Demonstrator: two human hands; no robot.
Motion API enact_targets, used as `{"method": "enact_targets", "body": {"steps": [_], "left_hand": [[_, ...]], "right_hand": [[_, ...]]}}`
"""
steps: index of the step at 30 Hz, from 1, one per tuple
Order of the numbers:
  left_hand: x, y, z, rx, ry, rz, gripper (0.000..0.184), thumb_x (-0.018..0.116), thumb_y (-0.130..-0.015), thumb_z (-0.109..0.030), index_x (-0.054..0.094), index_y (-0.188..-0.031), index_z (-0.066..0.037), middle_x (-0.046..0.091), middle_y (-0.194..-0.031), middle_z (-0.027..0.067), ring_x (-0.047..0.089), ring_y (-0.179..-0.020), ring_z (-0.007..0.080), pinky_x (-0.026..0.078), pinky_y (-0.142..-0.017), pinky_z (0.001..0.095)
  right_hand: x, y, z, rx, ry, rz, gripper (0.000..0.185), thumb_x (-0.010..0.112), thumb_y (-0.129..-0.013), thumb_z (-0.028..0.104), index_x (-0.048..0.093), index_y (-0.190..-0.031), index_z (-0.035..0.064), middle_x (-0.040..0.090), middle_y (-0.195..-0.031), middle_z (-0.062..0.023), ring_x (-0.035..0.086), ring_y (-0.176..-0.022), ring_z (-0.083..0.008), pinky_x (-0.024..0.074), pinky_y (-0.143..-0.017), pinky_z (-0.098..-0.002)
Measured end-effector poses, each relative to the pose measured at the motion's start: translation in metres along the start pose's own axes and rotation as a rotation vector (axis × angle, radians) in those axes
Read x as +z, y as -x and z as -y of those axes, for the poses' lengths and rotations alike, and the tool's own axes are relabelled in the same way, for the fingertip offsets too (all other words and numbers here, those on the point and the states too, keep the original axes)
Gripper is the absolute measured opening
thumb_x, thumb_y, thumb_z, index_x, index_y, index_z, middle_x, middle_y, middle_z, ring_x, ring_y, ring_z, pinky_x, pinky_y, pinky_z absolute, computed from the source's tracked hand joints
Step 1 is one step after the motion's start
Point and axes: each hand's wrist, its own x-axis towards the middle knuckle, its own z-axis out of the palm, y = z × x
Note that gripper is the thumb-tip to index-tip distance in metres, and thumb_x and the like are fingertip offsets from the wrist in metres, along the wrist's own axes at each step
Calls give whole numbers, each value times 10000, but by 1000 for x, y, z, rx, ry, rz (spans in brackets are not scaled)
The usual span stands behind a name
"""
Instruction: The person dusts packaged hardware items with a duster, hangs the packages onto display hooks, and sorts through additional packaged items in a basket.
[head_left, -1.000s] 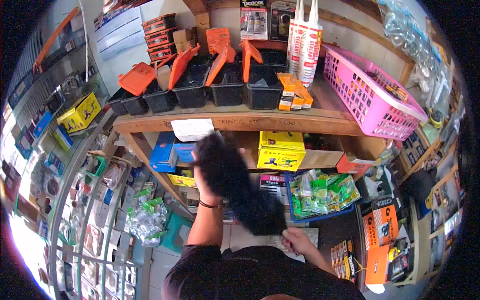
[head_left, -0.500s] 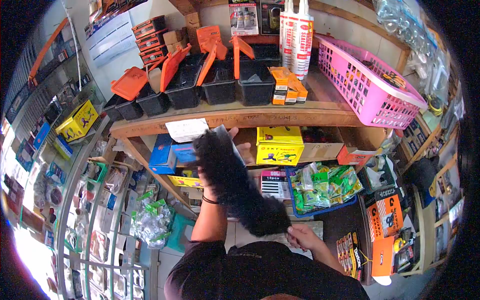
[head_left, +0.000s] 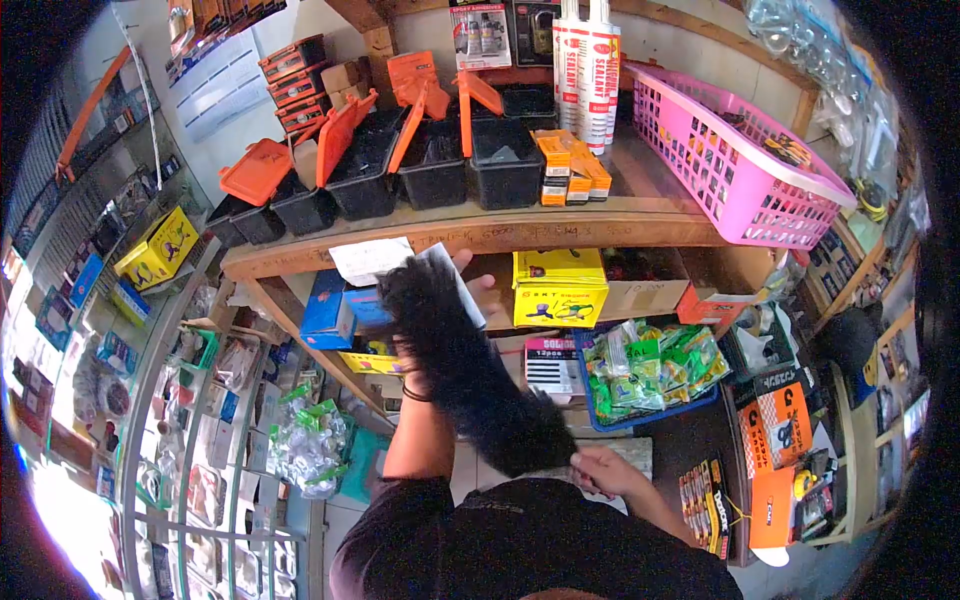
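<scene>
A long, black, fluffy duster [head_left: 480,385] slants across the middle of the view. My right hand [head_left: 605,470] is closed around its lower end, in front of my dark shirt. The duster's upper end lies over a flat pale box [head_left: 455,287], which my left hand [head_left: 482,284] holds below the upper shelf. Fingertips show past the box's right edge; the duster hides most of that hand. A white sheet of paper [head_left: 370,262] hangs at the shelf edge just beyond, and blue boxes [head_left: 328,310] sit to the left.
On the wooden shelf [head_left: 480,232] stand black bins [head_left: 507,175] with orange lids, sealant tubes [head_left: 598,85] and a pink basket [head_left: 740,165]. Below are a yellow box [head_left: 560,290] and a blue tray [head_left: 640,420] of green packets. Glass shelving [head_left: 175,450] lines the left.
The duster has shifted slightly down and left over the flat box, uncovering more of it. Both hands keep their holds, and the view has moved a little.
</scene>
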Motion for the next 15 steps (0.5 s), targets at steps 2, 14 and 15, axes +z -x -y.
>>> {"method": "enact_targets", "body": {"steps": [2,14,15], "left_hand": [[6,1,-3,-21,33,-50,590,300,-855,-500,313,-1264,-74,409,-1230,156,422,-1095,324,381,-892,435],[7,-4,10,111,20,-259,588,241,-850,-531,347,-1261,-124,418,-1227,125,449,-1056,353,332,-883,541],[-1,-1,7,33,1,-147,602,249,-841,-547,348,-1260,-126,414,-1229,132,446,-1057,360,349,-852,559]], "right_hand": [[-1,-5,-4,-66,-129,-99,343,371,-897,316,448,-676,65,422,-504,-4,366,-349,-56,261,-272,-190],[6,10,14,-22,-114,-78,343,400,-891,310,460,-656,68,434,-525,13,387,-444,-48,317,-394,-206],[6,11,16,14,-61,40,353,401,-891,315,459,-647,66,435,-531,13,390,-458,-46,323,-406,-207]]}}
